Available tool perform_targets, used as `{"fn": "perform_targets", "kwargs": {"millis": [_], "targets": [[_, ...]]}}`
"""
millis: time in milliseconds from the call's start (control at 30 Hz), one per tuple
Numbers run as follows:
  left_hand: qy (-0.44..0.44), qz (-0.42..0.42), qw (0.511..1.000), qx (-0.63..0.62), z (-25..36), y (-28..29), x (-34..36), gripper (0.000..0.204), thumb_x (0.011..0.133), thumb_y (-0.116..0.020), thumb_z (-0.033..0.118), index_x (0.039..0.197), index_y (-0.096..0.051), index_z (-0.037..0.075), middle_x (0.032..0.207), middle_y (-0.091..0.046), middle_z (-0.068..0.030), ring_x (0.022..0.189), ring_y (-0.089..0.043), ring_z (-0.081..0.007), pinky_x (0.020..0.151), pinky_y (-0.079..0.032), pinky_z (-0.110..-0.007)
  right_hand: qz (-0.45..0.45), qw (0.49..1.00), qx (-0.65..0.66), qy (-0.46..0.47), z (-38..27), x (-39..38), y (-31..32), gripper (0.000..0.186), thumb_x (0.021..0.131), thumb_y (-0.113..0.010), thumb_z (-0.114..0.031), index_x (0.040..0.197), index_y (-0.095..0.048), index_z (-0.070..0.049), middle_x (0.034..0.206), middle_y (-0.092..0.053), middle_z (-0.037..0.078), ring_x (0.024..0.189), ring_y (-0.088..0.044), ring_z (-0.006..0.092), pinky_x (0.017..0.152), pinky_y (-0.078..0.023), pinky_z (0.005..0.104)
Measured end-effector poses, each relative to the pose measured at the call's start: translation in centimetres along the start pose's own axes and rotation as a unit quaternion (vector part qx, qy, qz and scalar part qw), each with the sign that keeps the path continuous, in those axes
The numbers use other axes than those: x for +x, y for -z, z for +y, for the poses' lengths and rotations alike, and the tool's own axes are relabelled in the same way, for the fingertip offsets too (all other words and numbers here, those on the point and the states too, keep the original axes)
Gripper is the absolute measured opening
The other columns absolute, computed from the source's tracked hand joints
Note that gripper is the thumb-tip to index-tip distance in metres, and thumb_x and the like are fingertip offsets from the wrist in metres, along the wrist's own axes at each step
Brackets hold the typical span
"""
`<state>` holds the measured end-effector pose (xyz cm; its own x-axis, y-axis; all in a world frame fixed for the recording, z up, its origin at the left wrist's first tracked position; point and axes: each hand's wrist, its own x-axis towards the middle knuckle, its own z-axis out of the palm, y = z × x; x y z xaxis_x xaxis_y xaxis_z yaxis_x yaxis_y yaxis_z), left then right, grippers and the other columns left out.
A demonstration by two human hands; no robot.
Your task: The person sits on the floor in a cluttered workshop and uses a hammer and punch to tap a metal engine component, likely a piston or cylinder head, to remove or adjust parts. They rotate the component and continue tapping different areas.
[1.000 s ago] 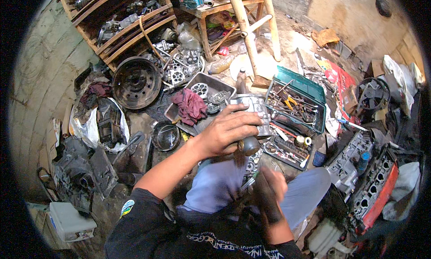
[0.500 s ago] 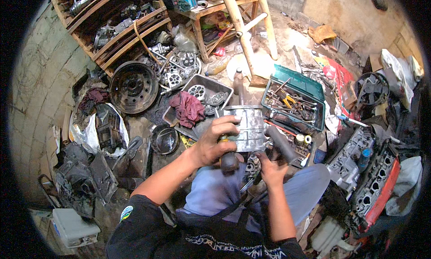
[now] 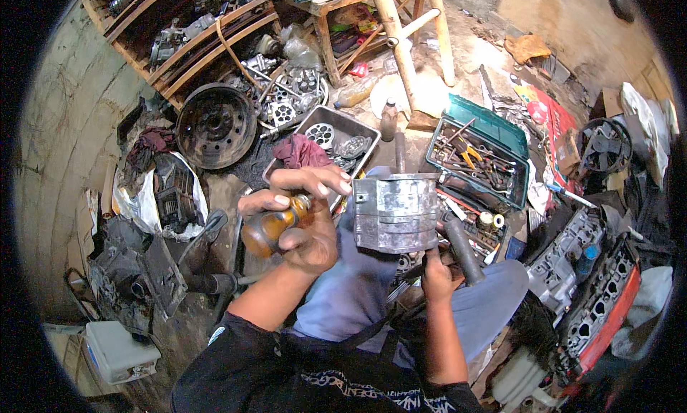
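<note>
Above my lap stands a ribbed, cylindrical grey metal housing [image 3: 396,216], its top rim facing away from me. Apart from it on the left, my left hand [image 3: 308,227] is closed around a tool with a bulbous amber handle [image 3: 268,230] and a metal collar. It looks like a screwdriver; its shaft is not visible. My right hand [image 3: 436,278] is at the housing's lower right, thumb up against its lower edge, most fingers hidden. Just beside that hand slants a thick dark cylindrical bar [image 3: 464,254]. Beyond the housing's far end a metal rod [image 3: 400,154] sticks up.
Ahead are a grey tub [image 3: 368,135] with round metal parts and a maroon rag [image 3: 300,152], and a green toolbox [image 3: 465,116] full of tools. Left lies a wheel rim [image 3: 215,127]; right, engine cylinder heads [image 3: 565,259]. A wooden shelf [image 3: 172,73] and stool [image 3: 392,19] stand farther back.
My left hand has come away from the housing, moving left and turning with the amber-handled tool. The housing has tipped slightly, and the dark bar lies lower. The view has shifted a little.
</note>
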<state>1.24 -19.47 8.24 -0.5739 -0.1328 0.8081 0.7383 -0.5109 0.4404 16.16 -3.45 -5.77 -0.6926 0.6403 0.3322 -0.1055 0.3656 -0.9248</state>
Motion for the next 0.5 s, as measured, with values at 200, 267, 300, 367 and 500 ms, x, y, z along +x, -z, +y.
{"fn": "perform_targets", "kwargs": {"millis": [200, 267, 300, 367, 500], "targets": [[0.035, -0.023, 0.999, 0.018, 0.2, -0.6, -0.3, 0.061, 0.09, -0.049, 0.068, 0.124, -0.04, 0.019, 0.085, -0.057, -0.016, 0.071, -0.064, -0.0385, 0.074, -0.052, -0.061, 0.007, 0.999, -0.033, 0.007, -0.5, 0.0, 0.4, 0.036, 0.091, -0.063, 0.009, 0.126, -0.056, 0.003, 0.126, -0.063, 0.016, 0.108, -0.065, 0.0241, 0.093, -0.053, 0.0386], [0.055, -0.033, 0.998, 0.027, 0.2, -0.4, -0.6, 0.063, 0.089, -0.046, 0.071, 0.125, -0.039, 0.02, 0.087, -0.058, -0.0169, 0.075, -0.064, -0.0397, 0.077, -0.051, -0.063, -0.002, 0.989, -0.145, 0.008, -1.1, -0.2, 0.5, 0.035, 0.09, -0.063, 0.003, 0.125, -0.06, 0.001, 0.125, -0.064, 0.017, 0.106, -0.066, 0.0278, 0.093, -0.052, 0.0409], [0.065, -0.039, 0.997, 0.033, 0.2, -0.3, -0.7, 0.064, 0.089, -0.044, 0.073, 0.126, -0.039, 0.02, 0.088, -0.058, -0.0173, 0.077, -0.064, -0.0402, 0.079, -0.05, -0.064, -0.007, 0.97, -0.239, 0.039, -1.2, -0.3, 0.6, 0.036, 0.088, -0.064, -0.001, 0.124, -0.062, -0.002, 0.123, -0.065, 0.016, 0.105, -0.066, 0.0296, 0.093, -0.051, 0.0424], [0.085, -0.052, 0.995, 0.015, 0.2, 0.0, -1.0, 0.066, 0.089, -0.046, 0.072, 0.12, -0.04, 0.015, 0.089, -0.059, -0.0169, 0.082, -0.064, -0.0373, 0.085, -0.049, -0.058, -0.046, 0.898, -0.417, 0.132, 0.7, -1.1, 1.5, 0.043, 0.083, -0.065, -0.013, 0.126, -0.064, -0.009, 0.124, -0.065, 0.014, 0.109, -0.064, 0.0319, 0.1, -0.043, 0.0488], [0.076, -0.086, 0.991, -0.065, -0.8, 0.4, -2.1, 0.058, 0.092, -0.063, 0.052, 0.116, -0.035, 0.007, 0.092, -0.06, -0.0167, 0.086, -0.064, -0.0311, 0.088, -0.051, -0.05, -0.142, 0.923, -0.358, 0.02, 5.3, -3.0, 3.4, 0.054, 0.082, -0.064, -0.022, 0.135, -0.06, -0.014, 0.134, -0.061, 0.011, 0.124, -0.057, 0.0315, 0.113, -0.028, 0.0574]]}}
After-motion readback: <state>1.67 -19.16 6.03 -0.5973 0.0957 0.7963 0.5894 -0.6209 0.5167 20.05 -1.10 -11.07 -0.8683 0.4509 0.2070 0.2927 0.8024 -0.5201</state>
